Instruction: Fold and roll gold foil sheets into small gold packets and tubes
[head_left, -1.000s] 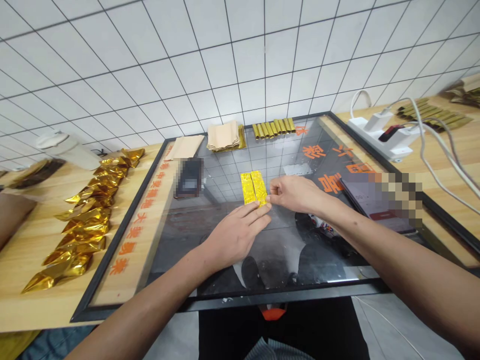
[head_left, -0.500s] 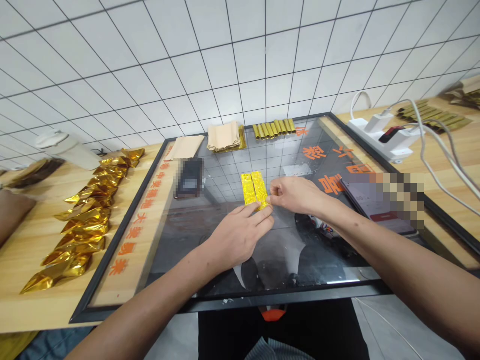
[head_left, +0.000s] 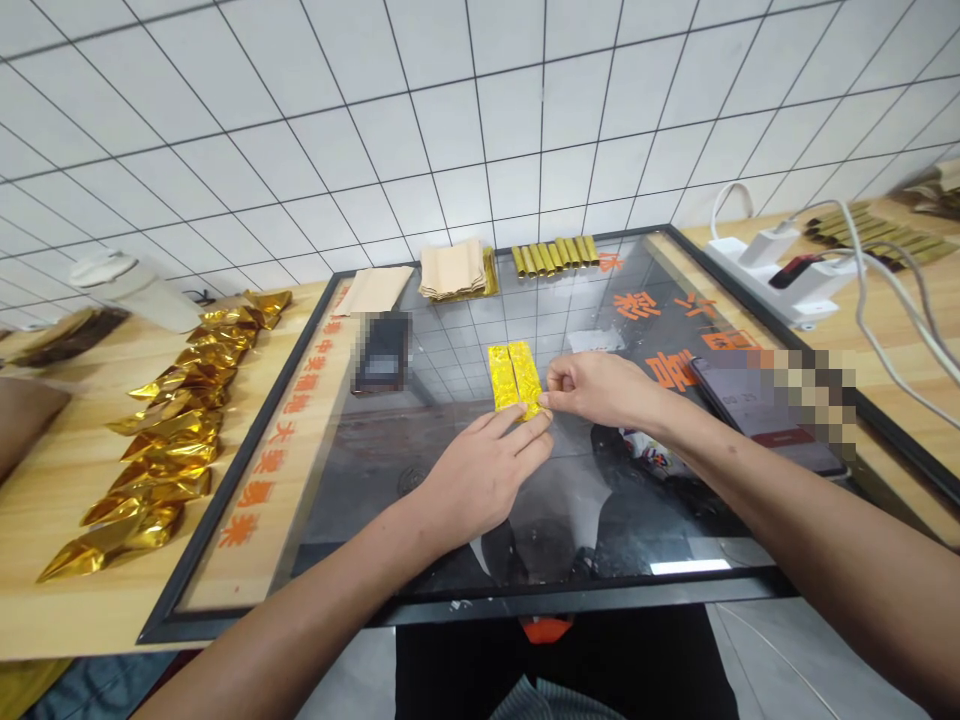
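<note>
The yellow foil piece lies flat on the glass panel in front of me, its long axis running from near to far, with the far end leaning a little to the left. A narrow dark line divides it lengthwise; I cannot tell whether it is two strips side by side or one folded piece.

My left hand comes in from the near left, fingers stretched out and slightly apart, tips resting on the near end. Most of the foil reaches away beyond those tips, along its length. My right hand comes from the right, index finger curled and thumb tip meeting it at the near right corner, so from that hand the foil lies to the left. Whether the corner is caught between finger and thumb I cannot tell. Both hands meet at the near end, but the left is nearer, since its fingers overlap the foil while the right is only at the edge.

Well beyond, near the wall, are a row of tubes and a stack of brown paper. Off to my right is a phone.
</note>
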